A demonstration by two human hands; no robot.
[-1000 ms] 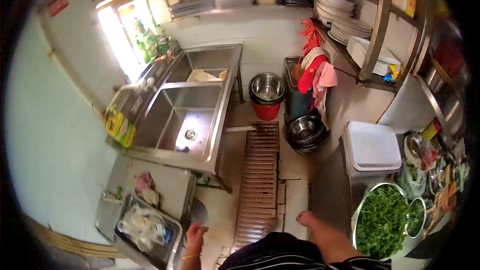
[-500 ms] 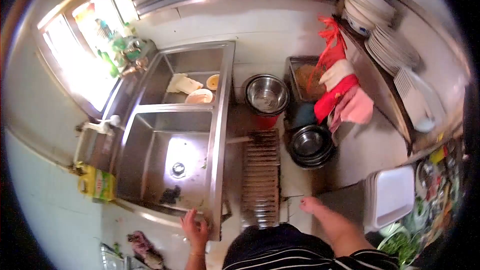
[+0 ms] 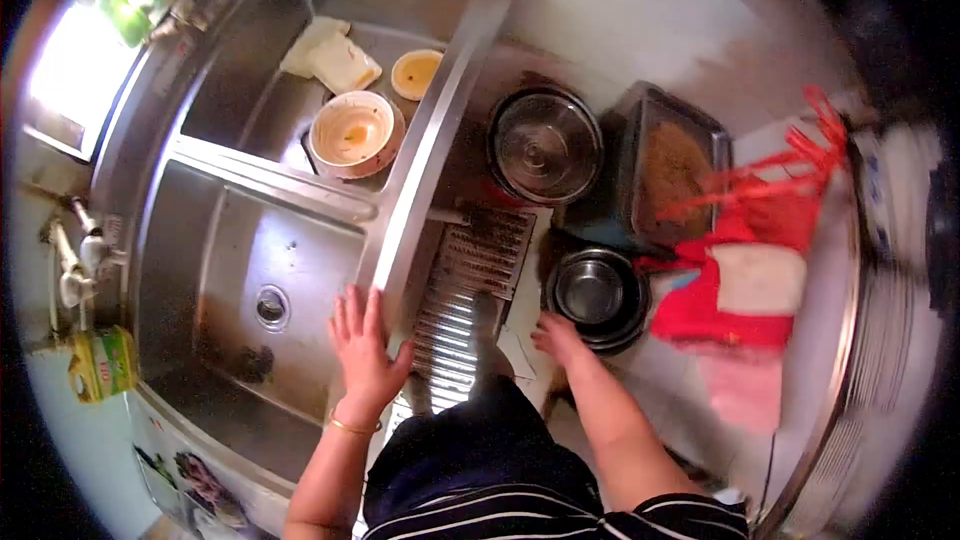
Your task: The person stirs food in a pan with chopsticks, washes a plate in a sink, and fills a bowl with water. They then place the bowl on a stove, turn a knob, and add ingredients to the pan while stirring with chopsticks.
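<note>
My left hand (image 3: pixel 367 355) is open over the near right edge of the steel sink (image 3: pixel 402 225), its fingers spread and a bangle on the wrist. Its fingertips overlap the sink's rim in this view. On the right, my right hand (image 3: pixel 560 340) hangs with loosely bent fingers and nothing visible in it, close by a stack of metal bowls (image 3: pixel 592 292). In the sink's far basin lie a pale bowl (image 3: pixel 350 130), a smaller yellowish bowl (image 3: pixel 417 74) and a white piece (image 3: pixel 345 62), perhaps a cloth or container.
Slatted metal grating (image 3: pixel 445 340) runs along the floor between sink and bowls. Beyond stand a round steel pot (image 3: pixel 545 145) and a tray (image 3: pixel 640 165) with brown contents. Red bags (image 3: pixel 770 220) hang at right. A tap (image 3: pixel 75 285) and yellow jug (image 3: pixel 100 365) are left.
The view has moved forward and tilted down, closer to the sink. My left hand's fingers have spread out at the sink rim; my right hand is now nearer the bowl stack.
</note>
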